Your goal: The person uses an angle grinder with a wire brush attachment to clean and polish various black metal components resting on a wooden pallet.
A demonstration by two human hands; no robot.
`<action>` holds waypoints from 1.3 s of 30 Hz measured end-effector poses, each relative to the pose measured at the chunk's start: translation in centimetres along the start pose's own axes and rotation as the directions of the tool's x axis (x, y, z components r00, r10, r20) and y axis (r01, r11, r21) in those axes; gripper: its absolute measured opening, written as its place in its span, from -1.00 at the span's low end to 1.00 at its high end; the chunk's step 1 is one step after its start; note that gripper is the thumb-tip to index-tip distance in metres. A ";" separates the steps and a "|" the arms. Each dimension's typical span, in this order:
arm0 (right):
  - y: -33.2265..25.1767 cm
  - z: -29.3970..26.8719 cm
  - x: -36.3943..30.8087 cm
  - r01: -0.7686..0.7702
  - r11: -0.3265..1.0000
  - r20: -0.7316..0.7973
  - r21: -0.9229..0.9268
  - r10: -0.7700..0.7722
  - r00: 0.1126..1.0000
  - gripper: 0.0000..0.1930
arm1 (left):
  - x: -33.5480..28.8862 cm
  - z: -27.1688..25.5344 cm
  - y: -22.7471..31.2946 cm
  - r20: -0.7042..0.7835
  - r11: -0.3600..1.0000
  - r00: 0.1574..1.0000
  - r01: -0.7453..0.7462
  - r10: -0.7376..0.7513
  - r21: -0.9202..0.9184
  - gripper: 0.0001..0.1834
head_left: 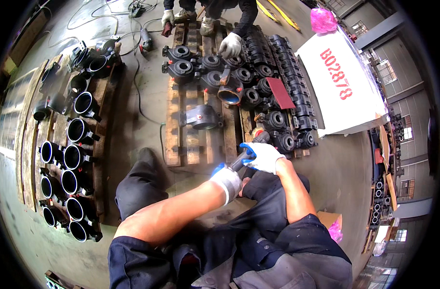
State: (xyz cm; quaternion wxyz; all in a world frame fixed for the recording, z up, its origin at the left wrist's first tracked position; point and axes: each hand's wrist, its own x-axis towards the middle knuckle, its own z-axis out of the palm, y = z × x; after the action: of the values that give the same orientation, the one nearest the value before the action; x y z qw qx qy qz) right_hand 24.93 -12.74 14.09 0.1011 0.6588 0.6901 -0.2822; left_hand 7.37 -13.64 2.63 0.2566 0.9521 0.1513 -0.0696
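I hold an angle grinder (241, 161) with both hands, in white gloves with blue palms. My left hand (225, 179) is wrapped round the rear of its dark body. My right hand (262, 157) closes round it nearer the head. A brass-coloured wire brush (257, 131) appears at the grinder's far end, pointing away from me. Just beyond it, black cast housings (276, 119) with round openings crowd the wooden pallet (174, 139). One housing (203, 116) lies apart on the slats, left of the brush.
Opposite, a co-worker's gloved hand (230, 46) rests over the housings. A dark red sheet (280, 93) lies on them. Left stands another pallet (104, 159) of open black cylinders (78, 130). A white-covered crate (342, 86) stands right. Another grinder (145, 40) and cables (138, 79) lie on the floor.
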 end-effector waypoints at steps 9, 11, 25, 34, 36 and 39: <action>-0.2 -0.3 -0.1 -0.043 0.999 0.048 0.000 0.043 0.998 -0.26 | -2.8 -5.3 1.3 0.102 0.991 0.994 -0.048 0.036 0.126 -0.31; -0.4 -0.3 -0.1 -0.041 0.999 0.049 0.004 0.040 0.998 -0.26 | -3.3 -5.7 1.4 0.104 0.992 0.994 -0.039 0.026 0.120 -0.44; 4.7 2.9 1.7 0.005 0.996 0.212 -0.088 0.013 0.977 -0.44 | -4.0 -8.0 1.8 0.184 0.995 0.982 -0.061 0.045 0.080 -0.33; 6.8 7.4 14.8 -0.235 0.972 -0.176 -0.022 0.227 0.958 -0.08 | -6.5 -10.9 1.3 0.048 0.994 0.998 -0.040 0.035 0.105 -0.55; 6.2 7.9 17.8 -0.207 0.976 -0.260 -0.066 0.183 0.948 -0.05 | -7.2 -11.9 0.9 -0.005 0.998 1.000 -0.006 0.006 0.062 -0.51; 7.0 9.2 21.9 -0.146 0.974 -0.323 -0.171 0.085 0.943 -0.01 | -7.4 -11.6 0.0 -0.091 0.999 0.996 0.008 -0.011 -0.033 -0.46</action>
State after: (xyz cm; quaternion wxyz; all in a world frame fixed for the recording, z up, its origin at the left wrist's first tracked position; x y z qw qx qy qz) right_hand 27.14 0.95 -6.45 0.0697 0.7218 0.6814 -0.0995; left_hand 1.02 -9.58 14.08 0.2645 0.9493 0.1683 -0.0247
